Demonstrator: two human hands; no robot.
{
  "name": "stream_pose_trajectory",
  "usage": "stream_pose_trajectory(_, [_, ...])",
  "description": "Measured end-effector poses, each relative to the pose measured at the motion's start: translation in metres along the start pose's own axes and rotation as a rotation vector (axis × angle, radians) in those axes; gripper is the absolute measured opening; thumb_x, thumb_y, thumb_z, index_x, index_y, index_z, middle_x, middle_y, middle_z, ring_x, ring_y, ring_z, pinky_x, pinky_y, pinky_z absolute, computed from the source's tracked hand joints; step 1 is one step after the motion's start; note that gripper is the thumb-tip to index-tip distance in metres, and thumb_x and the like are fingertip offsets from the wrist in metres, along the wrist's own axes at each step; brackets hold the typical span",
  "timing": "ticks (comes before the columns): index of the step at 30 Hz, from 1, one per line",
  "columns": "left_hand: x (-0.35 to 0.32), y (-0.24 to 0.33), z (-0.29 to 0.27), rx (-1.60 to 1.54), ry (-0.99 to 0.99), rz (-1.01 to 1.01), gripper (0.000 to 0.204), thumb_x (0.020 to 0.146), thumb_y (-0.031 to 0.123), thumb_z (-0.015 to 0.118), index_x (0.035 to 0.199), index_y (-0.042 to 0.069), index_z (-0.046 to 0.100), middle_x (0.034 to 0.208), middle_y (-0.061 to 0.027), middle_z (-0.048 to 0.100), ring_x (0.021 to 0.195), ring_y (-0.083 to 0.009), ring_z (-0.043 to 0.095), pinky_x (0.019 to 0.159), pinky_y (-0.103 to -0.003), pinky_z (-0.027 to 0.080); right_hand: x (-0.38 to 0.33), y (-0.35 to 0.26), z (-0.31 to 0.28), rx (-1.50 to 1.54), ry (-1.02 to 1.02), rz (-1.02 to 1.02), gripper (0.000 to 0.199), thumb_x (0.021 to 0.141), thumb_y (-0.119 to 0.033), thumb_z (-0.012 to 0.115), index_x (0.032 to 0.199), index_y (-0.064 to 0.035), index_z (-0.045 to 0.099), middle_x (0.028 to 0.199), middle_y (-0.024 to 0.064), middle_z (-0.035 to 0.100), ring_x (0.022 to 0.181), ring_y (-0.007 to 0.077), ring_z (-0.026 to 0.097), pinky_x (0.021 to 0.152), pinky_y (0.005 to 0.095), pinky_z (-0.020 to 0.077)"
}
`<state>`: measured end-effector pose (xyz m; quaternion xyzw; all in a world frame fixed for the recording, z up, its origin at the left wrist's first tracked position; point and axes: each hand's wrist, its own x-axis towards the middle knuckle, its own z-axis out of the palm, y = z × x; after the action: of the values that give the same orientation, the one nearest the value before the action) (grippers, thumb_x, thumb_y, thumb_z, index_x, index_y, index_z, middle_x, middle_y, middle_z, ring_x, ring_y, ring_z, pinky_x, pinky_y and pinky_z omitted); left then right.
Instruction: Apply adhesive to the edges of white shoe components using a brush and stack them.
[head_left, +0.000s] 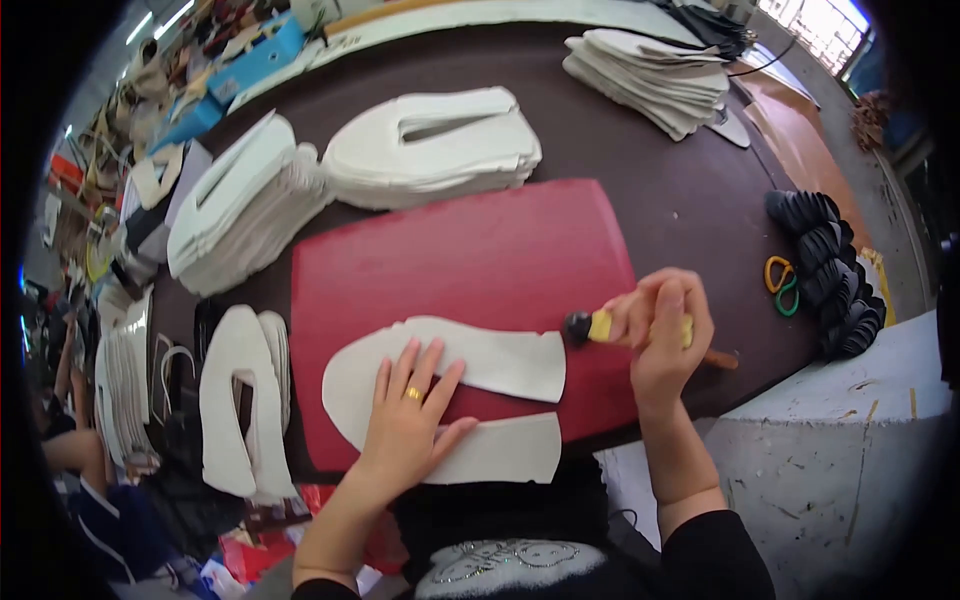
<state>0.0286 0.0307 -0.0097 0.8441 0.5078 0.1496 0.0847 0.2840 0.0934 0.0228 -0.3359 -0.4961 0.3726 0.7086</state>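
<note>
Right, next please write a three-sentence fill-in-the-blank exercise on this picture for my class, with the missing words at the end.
1. The left hand wears a gold-coloured ____.
2. The right hand holds a tool with a ____ head.
3. The mat under the white piece is ____.

Missing words: ring; black; red.

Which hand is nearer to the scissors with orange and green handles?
Right: the right hand is left of the scissors; the left hand lies farther left, on a white U-shaped piece.
</note>
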Motion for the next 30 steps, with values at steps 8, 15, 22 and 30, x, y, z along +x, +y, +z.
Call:
stream_pose_trajectory(8, [-0.028,0.011,-0.006,0.005,0.085,0.07,0.041,0.086,0.029,0.066,0.12,0.008,0.059,0.137,-0.0119,0.051,0.131,-0.0348,0.042,0.108,-0.052,0.032,0.006,-0.013,0.006,-0.105,-0.015,0.205,0.029,0.106,-0.028,0.038,0.1,-0.0065,0.057,0.057,-0.0028,0.037,0.053,0.0091,0.044,0.067,0.0271,0.0475])
stream_pose_trajectory(15, [0.007,0.003,0.012,-0.325,-0.026,0.266,0.021,0.082,0.022,0.07,0.099,0.011,0.066,0.123,-0.0038,0.059,0.122,-0.0289,0.048,0.103,-0.046,0.036,-0.04,-0.062,0.037,0.077,-0.478,0.131,0.045,0.105,-0.044,0.036,0.097,-0.004,0.056,0.046,-0.0051,0.03,0.037,0.0071,0.033,0.049,0.0214,0.0395])
stream_pose_trajectory(22, [0.008,0.015,0.012,-0.43,0.061,0.17,0.006,0.079,0.014,0.068,0.077,0.008,0.067,0.11,-0.0029,0.062,0.109,-0.0233,0.051,0.095,-0.041,0.037,-0.047,-0.039,0.053,-0.182,-0.595,0.27,0.04,0.105,-0.04,0.037,0.089,-0.0056,0.051,0.046,-0.0045,0.033,0.036,0.0081,0.034,0.042,0.0251,0.0372])
stream_pose_trajectory(30, [0.005,0.026,0.022,-0.476,0.068,0.029,0.006,0.076,0.007,0.068,0.072,0.008,0.063,0.113,-0.001,0.061,0.107,-0.0238,0.05,0.099,-0.041,0.035,-0.04,-0.064,0.046,-0.062,-0.576,0.504,0.021,0.097,-0.01,0.044,0.084,-0.0021,0.059,0.064,0.0016,0.052,0.049,0.0086,0.044,0.049,0.0224,0.0384])
